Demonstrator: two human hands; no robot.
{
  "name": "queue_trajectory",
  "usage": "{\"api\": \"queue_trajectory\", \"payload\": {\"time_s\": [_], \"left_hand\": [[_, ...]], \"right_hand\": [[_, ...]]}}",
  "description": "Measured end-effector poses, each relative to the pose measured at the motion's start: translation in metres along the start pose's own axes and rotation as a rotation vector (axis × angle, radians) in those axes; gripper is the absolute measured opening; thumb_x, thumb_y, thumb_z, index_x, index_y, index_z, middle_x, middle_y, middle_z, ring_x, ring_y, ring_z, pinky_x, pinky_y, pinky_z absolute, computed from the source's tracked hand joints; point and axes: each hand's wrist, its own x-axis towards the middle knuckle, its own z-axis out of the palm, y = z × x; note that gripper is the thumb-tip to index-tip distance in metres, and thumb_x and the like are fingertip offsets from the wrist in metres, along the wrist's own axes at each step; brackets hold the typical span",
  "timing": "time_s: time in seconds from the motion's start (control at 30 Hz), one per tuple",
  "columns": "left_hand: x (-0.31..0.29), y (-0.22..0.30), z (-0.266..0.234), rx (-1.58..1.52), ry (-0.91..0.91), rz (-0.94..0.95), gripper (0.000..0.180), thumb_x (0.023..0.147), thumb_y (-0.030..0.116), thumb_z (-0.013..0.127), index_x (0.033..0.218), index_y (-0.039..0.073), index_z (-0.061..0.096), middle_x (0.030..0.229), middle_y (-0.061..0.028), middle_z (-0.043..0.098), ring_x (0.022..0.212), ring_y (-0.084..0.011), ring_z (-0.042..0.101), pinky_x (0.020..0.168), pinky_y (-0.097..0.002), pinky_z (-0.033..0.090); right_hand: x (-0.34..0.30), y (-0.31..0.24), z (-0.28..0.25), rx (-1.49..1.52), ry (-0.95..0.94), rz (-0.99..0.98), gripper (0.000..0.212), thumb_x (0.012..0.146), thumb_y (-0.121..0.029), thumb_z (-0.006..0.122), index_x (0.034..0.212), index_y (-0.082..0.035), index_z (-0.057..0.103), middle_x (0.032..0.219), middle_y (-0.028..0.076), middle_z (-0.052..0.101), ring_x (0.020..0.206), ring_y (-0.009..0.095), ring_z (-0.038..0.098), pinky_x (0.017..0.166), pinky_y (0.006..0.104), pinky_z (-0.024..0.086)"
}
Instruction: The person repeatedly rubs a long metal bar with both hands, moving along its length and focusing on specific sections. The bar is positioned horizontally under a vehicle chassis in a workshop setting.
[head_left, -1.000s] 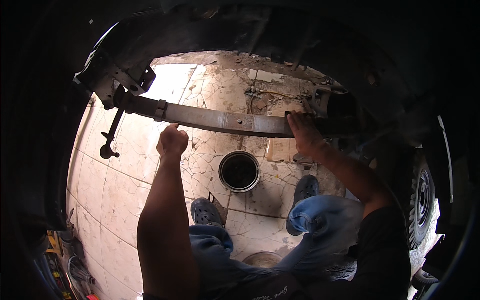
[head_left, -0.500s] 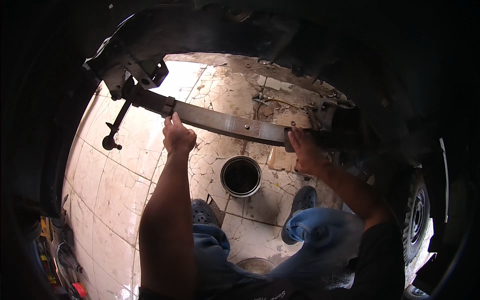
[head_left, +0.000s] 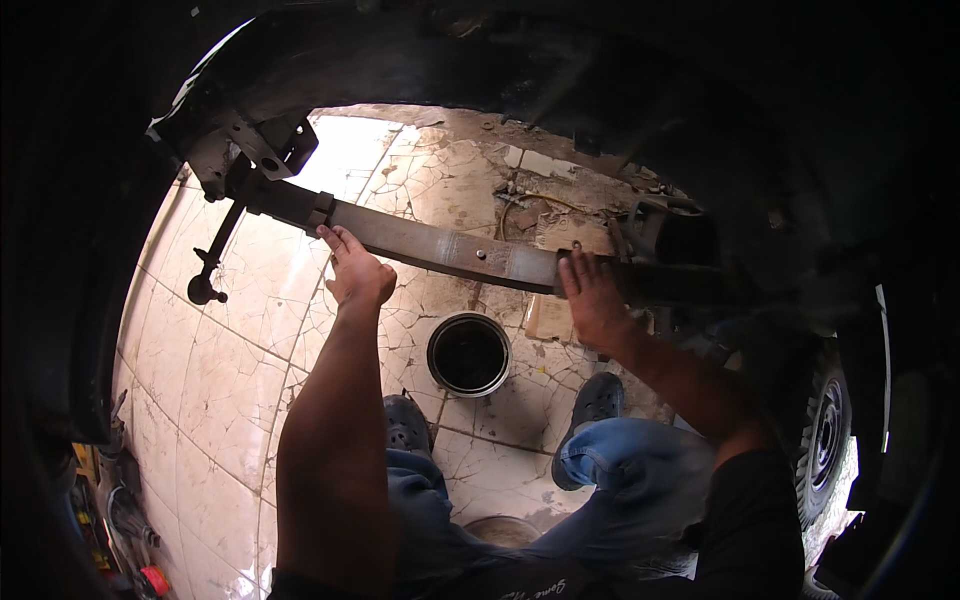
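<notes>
A long curved leaf spring (head_left: 425, 240) runs across the view under a dark vehicle frame, tilted down toward the right. My left hand (head_left: 358, 272) reaches its lower edge beside a metal clip (head_left: 320, 209), fingers stretched and fingertips against the steel. Farther right, my right hand (head_left: 598, 308) lies with fingers spread over the spring's face, by a second dark clip (head_left: 562, 270). Neither hand wraps round the bar. A small bolt head (head_left: 481, 254) shows midway along it. The spring's right end is lost in shadow.
Below the spring a round open can (head_left: 469, 354) with dark insides stands on cracked floor tiles (head_left: 215, 370). At left hangs a rod with a ball joint (head_left: 203, 288). A wheel (head_left: 828, 430) stands at right; tools (head_left: 125, 510) lie at lower left.
The whole scene has shifted slightly left in view. My right hand's fingers have moved a little farther over the spring; my left hand stays beside its clip with its fingers leaning more to the left.
</notes>
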Motion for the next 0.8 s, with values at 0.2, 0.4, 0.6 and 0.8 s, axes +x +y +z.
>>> {"api": "queue_trajectory", "payload": {"time_s": [0.2, 0.4, 0.6, 0.8], "left_hand": [[-0.008, 0.007, -0.011, 0.235, 0.017, -0.039, 0.104, 0.080, 0.024, 0.068, 0.157, 0.002, 0.002, 0.166, -0.0146, -0.008, 0.150, -0.0342, 0.016, 0.111, -0.0670, 0.028], [-0.004, 0.004, -0.010, 0.309, -0.057, -0.044, 0.108, 0.082, 0.034, 0.070, 0.157, 0.002, -0.002, 0.165, -0.0158, -0.009, 0.152, -0.0343, 0.008, 0.113, -0.0703, 0.020], [-0.004, -0.006, -0.011, 0.339, -0.074, 0.038, 0.107, 0.089, 0.049, 0.065, 0.157, 0.004, -0.004, 0.165, -0.0153, -0.011, 0.152, -0.0330, 0.009, 0.114, -0.0694, 0.018], [0.002, -0.009, -0.009, 0.222, -0.074, 0.040, 0.098, 0.094, 0.043, 0.059, 0.157, 0.004, -0.006, 0.165, -0.0137, -0.013, 0.149, -0.0312, 0.022, 0.113, -0.0678, 0.022]], "right_hand": [[0.008, 0.019, -0.007, -0.041, -0.077, 0.019, 0.074, 0.087, -0.005, 0.052, 0.153, 0.004, 0.021, 0.158, 0.028, 0.020, 0.148, 0.044, 0.019, 0.120, 0.0534, 0.020], [0.007, -0.002, 0.000, -0.014, -0.042, -0.100, 0.077, 0.088, -0.009, 0.055, 0.154, 0.004, 0.018, 0.158, 0.027, 0.022, 0.146, 0.043, 0.024, 0.119, 0.0535, 0.022], [0.024, -0.006, -0.003, -0.131, -0.137, 0.006, 0.077, 0.089, -0.012, 0.055, 0.154, 0.004, 0.017, 0.159, 0.028, 0.019, 0.147, 0.043, 0.022, 0.119, 0.0538, 0.020], [0.040, -0.001, -0.003, -0.082, -0.172, -0.055, 0.073, 0.094, -0.015, 0.050, 0.155, 0.004, 0.014, 0.161, 0.028, 0.014, 0.149, 0.042, 0.019, 0.120, 0.0545, 0.019]]}}
